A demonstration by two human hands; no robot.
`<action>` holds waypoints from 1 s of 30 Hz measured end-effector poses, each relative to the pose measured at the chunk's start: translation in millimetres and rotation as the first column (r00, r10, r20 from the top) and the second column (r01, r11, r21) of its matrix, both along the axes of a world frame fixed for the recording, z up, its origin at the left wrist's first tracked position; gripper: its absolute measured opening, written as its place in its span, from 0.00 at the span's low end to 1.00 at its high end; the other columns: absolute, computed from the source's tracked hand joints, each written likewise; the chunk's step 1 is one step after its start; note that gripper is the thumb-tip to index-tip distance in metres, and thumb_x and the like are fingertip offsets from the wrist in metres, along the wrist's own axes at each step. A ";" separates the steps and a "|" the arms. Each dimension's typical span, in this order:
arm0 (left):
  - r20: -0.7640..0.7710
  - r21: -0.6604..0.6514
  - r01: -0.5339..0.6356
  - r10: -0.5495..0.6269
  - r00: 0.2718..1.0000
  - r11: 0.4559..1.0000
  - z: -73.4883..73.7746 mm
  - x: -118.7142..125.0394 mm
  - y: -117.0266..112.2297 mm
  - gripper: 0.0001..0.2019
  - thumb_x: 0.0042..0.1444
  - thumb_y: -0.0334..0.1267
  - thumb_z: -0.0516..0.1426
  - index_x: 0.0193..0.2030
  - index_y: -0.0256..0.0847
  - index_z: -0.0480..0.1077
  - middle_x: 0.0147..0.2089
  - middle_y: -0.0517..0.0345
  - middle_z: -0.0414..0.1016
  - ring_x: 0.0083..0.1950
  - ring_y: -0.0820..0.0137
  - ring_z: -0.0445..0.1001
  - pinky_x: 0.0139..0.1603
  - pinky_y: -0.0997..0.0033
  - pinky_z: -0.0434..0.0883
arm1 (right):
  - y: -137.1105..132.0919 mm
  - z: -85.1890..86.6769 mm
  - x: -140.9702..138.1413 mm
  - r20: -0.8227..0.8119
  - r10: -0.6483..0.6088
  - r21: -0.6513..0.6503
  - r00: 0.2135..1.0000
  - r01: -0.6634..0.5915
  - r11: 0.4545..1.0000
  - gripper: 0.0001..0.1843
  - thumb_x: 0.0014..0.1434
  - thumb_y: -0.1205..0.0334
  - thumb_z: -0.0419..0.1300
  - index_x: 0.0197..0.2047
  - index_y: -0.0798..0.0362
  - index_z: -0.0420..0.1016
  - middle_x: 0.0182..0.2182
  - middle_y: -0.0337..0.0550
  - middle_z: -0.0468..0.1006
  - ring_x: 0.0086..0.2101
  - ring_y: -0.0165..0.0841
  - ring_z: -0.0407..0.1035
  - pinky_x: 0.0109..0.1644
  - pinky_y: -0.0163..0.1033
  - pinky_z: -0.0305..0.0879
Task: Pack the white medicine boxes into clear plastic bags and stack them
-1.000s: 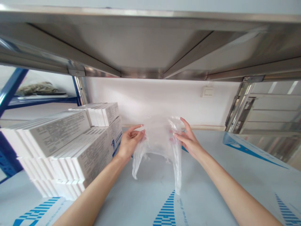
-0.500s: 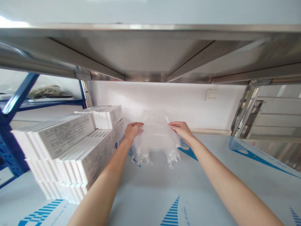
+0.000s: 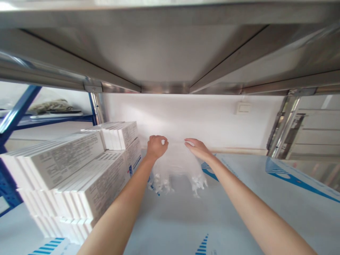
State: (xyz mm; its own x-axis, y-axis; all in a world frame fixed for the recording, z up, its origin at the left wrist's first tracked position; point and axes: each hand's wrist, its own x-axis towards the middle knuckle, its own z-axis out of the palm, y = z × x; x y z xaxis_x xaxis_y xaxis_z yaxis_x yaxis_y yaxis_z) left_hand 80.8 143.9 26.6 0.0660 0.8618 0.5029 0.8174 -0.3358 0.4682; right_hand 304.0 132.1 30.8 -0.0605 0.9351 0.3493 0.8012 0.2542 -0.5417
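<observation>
Several thin, translucent white plastic bags (image 3: pixel 176 163) lie in a flat stack on the film-covered shelf (image 3: pixel 170 219), close to the back wall. Their crumpled, frayed ends point towards me. My left hand (image 3: pixel 157 146) is over the upper left part of the stack. Its thumb and forefinger curve into a loop with a small gap at the tips, and no bag shows in it. On the upper right side, my right hand (image 3: pixel 196 147) has its thumb and fingers apart and holds nothing. Whether either hand touches the plastic is hard to tell.
White printed boxes (image 3: pixel 71 159) stand stacked in rows on the left. A metal shelf (image 3: pixel 164 53) hangs low overhead, with posts at both sides. A light switch (image 3: pixel 243 108) is on the white wall (image 3: pixel 207 117). A blue rack (image 3: pixel 26 120) stands far left.
Both hands held the bags by their sides before; now they have let go and moved closer together. The bags lie lower and flatter. The view has shifted slightly forward.
</observation>
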 end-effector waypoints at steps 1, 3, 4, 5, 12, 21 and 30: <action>-0.053 -0.028 0.020 -0.021 0.998 0.999 0.4 5.3 3.2 0.16 0.61 0.42 0.53 0.50 0.46 0.79 0.62 0.51 0.73 0.70 0.48 0.58 0.69 0.47 0.56 | 0.0 0.6 -8.0 0.058 0.012 -0.025 0.998 -0.010 1.000 0.26 0.65 0.48 0.52 0.63 0.47 0.71 0.66 0.47 0.67 0.65 0.47 0.58 0.68 0.52 0.52; -0.152 -0.095 0.048 -0.062 0.987 0.994 -5.4 13.8 7.1 0.20 0.63 0.46 0.52 0.57 0.48 0.75 0.71 0.55 0.63 0.75 0.47 0.47 0.71 0.42 0.50 | -1.0 -3.4 -22.6 0.166 0.019 -0.086 0.986 -0.005 0.996 0.34 0.65 0.43 0.52 0.68 0.50 0.64 0.71 0.53 0.56 0.69 0.55 0.48 0.70 0.60 0.43; -0.193 -0.128 0.055 -0.079 0.978 0.990 -10.8 16.3 7.8 0.22 0.63 0.48 0.51 0.61 0.49 0.72 0.74 0.57 0.57 0.77 0.47 0.42 0.72 0.41 0.46 | -1.7 -7.4 -28.2 0.212 0.022 -0.115 0.977 0.002 0.993 0.38 0.64 0.40 0.51 0.70 0.52 0.60 0.72 0.55 0.50 0.70 0.57 0.43 0.70 0.63 0.39; -0.229 -0.161 0.056 -0.092 0.969 0.985 -17.1 17.5 7.9 0.24 0.64 0.50 0.51 0.65 0.51 0.68 0.76 0.59 0.52 0.77 0.48 0.38 0.73 0.41 0.42 | -2.4 -12.1 -32.4 0.253 0.030 -0.142 0.967 0.006 0.990 0.41 0.64 0.39 0.51 0.72 0.53 0.56 0.73 0.57 0.46 0.70 0.58 0.38 0.70 0.64 0.35; -0.343 -0.331 -0.035 -0.085 0.936 0.943 -53.1 5.9 4.9 0.34 0.66 0.57 0.40 0.75 0.48 0.47 0.78 0.57 0.37 0.78 0.47 0.33 0.72 0.35 0.38 | 1.9 -40.6 -31.9 0.393 0.155 -0.251 0.906 -0.056 0.966 0.51 0.60 0.27 0.46 0.75 0.50 0.43 0.75 0.51 0.35 0.72 0.48 0.28 0.72 0.56 0.25; -0.341 -0.368 -0.071 -0.064 0.938 0.927 -77.6 -4.0 13.9 0.34 0.66 0.59 0.35 0.76 0.49 0.44 0.78 0.61 0.36 0.78 0.49 0.37 0.72 0.37 0.43 | 14.1 -71.2 -21.1 0.396 0.204 -0.275 0.895 -0.097 0.957 0.54 0.57 0.23 0.43 0.76 0.46 0.37 0.75 0.45 0.34 0.72 0.44 0.30 0.73 0.53 0.32; -0.315 -0.366 -0.047 -0.076 0.946 0.929 -90.4 -8.1 19.1 0.34 0.66 0.59 0.37 0.75 0.49 0.46 0.78 0.57 0.41 0.77 0.46 0.41 0.72 0.36 0.42 | 15.0 -81.1 -21.7 0.381 0.232 -0.303 0.895 -0.117 0.946 0.55 0.55 0.21 0.42 0.75 0.45 0.42 0.75 0.44 0.39 0.72 0.45 0.33 0.72 0.53 0.31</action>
State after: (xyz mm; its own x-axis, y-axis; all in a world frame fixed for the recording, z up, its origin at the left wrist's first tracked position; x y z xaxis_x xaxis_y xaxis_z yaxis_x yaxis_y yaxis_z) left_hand 72.6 163.0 -63.7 0.1832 0.9775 0.1043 0.9393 -0.2053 0.2750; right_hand 282.3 147.1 -50.3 -0.3135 0.9496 -0.0014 0.9206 0.3036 -0.2454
